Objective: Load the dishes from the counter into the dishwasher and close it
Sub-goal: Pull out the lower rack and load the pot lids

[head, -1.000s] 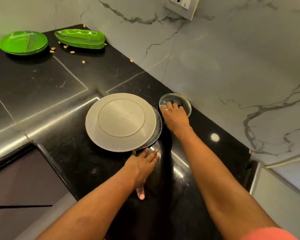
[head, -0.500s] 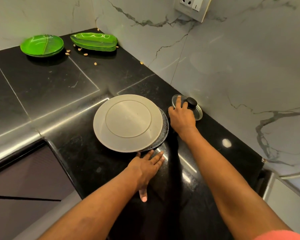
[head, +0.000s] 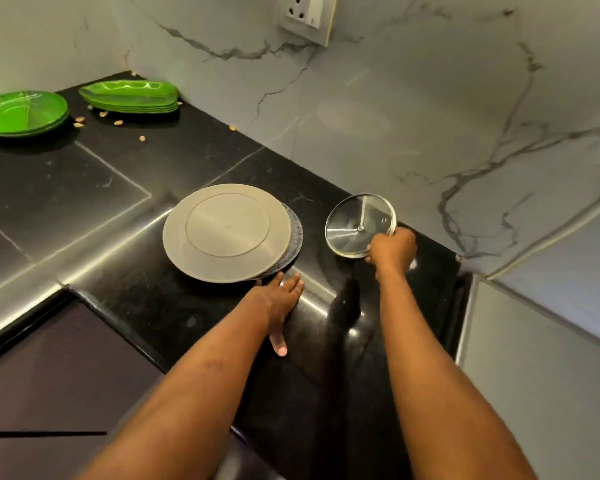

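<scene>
Lid lifting calls for firm hold: right hand [head: 392,249] grips glass lid [head: 359,223] by near rim, while left hand [head: 279,299] lies flat on counter [head: 84,188], plates [head: 226,232] just beyond it.

Right hand [head: 392,249] gripped a tilted glass lid [head: 359,225] by its rim, left hand [head: 278,303] lay flat on the black counter [head: 84,188], touching the upturned grey plate [head: 226,233], green plates [head: 21,112] sat far back
</scene>
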Demonstrator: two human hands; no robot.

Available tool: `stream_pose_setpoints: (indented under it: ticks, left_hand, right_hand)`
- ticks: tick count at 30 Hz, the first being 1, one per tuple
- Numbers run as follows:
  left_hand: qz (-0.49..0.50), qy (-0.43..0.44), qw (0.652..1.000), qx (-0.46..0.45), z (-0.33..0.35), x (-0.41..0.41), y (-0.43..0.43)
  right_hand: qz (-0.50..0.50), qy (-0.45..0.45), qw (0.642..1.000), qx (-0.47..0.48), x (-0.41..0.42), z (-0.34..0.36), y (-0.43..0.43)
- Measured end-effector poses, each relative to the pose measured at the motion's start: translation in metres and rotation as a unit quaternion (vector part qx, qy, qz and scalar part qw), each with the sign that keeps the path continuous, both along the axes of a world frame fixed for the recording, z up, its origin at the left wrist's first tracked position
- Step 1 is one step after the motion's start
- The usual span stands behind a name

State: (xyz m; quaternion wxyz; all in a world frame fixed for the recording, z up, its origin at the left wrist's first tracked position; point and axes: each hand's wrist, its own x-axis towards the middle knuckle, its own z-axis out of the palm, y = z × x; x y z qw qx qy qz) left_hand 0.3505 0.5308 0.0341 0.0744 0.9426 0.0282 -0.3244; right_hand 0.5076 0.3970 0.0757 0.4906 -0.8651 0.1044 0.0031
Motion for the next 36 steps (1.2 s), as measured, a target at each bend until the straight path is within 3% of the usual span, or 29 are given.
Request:
stream_pose_setpoints:
  ticks: [4,6,9,18,25,36]
  left_hand:
    - [0.036,-0.147,0.988,-0.013,-0.004,-0.037,-0.007]
    - [0.078,-0.219,0.973,-0.007,-0.006,-0.065,-0.013]
    - [0.092,-0.259,0.961,-0.014,-0.01,-0.105,-0.02]
    - [-0.044,-0.275,0.96,-0.015,-0.023,-0.218,-0.023]
    - [-0.071,-0.239,0.968,-0.021,-0.033,-0.3,-0.047]
    - [-0.093,-0.199,0.975,-0.017,-0.069,-0.428,-0.135]
  right_hand:
    - [-0.061,0.073,0.97,0.223,-0.074,-0.009,-0.044]
    - [-0.096,0.072,0.947,0.297,-0.115,-0.013,-0.06]
    - [-0.129,0.075,0.92,0.361,-0.173,-0.02,-0.074]
    - [-0.22,0.051,0.892,0.392,-0.349,-0.039,-0.09]
    - [-0.251,0.068,0.896,0.361,-0.457,-0.055,-0.127]
    - [-0.222,0.096,0.898,0.366,-0.604,-0.094,-0.216]
